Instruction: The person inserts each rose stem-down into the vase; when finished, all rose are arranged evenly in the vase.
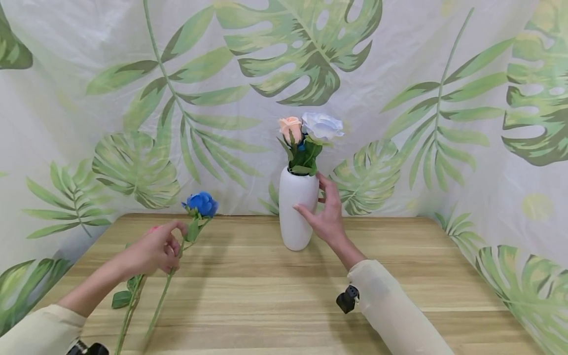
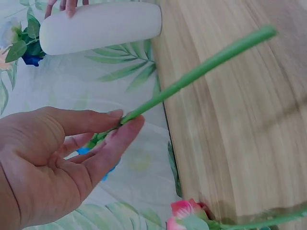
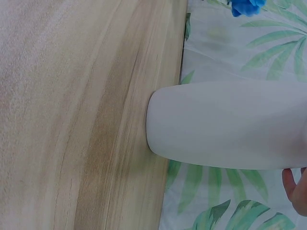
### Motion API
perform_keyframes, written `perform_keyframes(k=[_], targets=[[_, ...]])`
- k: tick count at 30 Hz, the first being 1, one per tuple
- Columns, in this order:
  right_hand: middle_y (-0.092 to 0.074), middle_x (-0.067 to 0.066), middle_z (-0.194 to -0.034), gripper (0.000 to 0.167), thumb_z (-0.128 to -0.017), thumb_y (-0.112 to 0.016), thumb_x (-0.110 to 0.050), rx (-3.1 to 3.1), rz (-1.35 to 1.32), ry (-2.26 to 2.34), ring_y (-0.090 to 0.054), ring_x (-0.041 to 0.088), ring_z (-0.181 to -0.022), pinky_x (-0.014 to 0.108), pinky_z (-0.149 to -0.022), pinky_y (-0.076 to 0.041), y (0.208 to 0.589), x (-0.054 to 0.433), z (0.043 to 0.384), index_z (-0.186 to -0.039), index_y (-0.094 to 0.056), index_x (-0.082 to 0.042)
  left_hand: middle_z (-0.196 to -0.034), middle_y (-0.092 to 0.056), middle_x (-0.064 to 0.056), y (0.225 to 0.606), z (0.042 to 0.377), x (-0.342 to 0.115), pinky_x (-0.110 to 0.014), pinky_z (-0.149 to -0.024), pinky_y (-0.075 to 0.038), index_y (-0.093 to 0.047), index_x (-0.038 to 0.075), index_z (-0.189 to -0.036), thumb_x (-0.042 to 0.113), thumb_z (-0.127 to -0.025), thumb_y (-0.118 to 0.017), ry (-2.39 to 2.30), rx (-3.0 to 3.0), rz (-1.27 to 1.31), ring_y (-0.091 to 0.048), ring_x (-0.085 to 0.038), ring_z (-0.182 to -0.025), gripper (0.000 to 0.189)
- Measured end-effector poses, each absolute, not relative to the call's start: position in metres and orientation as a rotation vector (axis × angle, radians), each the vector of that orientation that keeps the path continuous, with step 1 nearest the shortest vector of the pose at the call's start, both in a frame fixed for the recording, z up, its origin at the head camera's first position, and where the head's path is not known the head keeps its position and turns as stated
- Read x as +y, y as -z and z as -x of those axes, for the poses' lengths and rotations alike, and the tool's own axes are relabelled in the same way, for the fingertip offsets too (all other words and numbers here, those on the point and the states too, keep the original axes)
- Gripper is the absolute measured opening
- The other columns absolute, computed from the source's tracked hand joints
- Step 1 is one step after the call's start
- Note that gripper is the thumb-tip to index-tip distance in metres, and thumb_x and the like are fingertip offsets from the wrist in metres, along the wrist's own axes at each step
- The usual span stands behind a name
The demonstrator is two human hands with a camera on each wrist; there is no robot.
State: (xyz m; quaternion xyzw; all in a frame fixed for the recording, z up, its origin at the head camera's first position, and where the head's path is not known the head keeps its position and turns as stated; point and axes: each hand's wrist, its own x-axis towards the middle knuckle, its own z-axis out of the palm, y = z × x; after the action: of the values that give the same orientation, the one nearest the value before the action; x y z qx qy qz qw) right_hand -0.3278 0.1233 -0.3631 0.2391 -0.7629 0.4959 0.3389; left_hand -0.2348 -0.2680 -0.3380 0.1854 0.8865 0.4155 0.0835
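Observation:
My left hand (image 1: pixel 153 249) pinches the green stem (image 2: pixel 206 69) of a blue rose (image 1: pixel 201 203) between thumb and fingertips. The bloom leans up and to the right, while the stem slants down over the table. In the left wrist view the blue petals are mostly hidden behind the fingers. A white vase (image 1: pixel 298 212) stands upright toward the back of the table. Around its right side curls my right hand (image 1: pixel 327 212), thumb across the front and fingers behind. Out of its mouth rise a peach rose (image 1: pixel 290 129) and a pale blue-white rose (image 1: pixel 323 125) with leaves; a bit of blue shows between them.
On the wooden table (image 1: pixel 248 296) at the left lies a pink rose (image 2: pixel 184 215), its bloom mostly covered by my left hand in the head view. A leaf-patterned cloth (image 1: pixel 186 98) hangs right behind the table's back edge.

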Motion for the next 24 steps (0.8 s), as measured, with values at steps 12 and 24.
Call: perform_keyframes(k=[12,24], targets=[[-0.047,0.027,-0.145,0.086,-0.080,-0.089,-0.010,-1.984,-0.632,-1.301,-0.053,0.044,-0.126,0.058,-0.086,-0.058,0.365,0.124,0.329,-0.151,-0.042,0.003,-0.096,-0.072,-0.013,0.335,0.244,-0.247,-0.029,-0.063,-0.061,-0.069,-0.009,-0.111,-0.007,-0.094,-0.069,-1.279,2.862,-0.591,-0.072,-0.018,-0.077,0.017],[-0.047,0.025,-0.144,0.086,-0.081,-0.089,-0.011,-1.996,-0.633,-1.301,-0.053,0.042,-0.125,0.058,-0.087,-0.058,0.362,0.124,0.327,-0.151,-0.042,0.002,-0.124,-0.068,-0.027,0.330,0.248,-0.237,-0.022,-0.065,-0.059,-0.066,-0.008,-0.129,-0.012,-0.085,-0.077,-1.336,3.022,-0.606,-0.075,-0.021,-0.088,0.045]])
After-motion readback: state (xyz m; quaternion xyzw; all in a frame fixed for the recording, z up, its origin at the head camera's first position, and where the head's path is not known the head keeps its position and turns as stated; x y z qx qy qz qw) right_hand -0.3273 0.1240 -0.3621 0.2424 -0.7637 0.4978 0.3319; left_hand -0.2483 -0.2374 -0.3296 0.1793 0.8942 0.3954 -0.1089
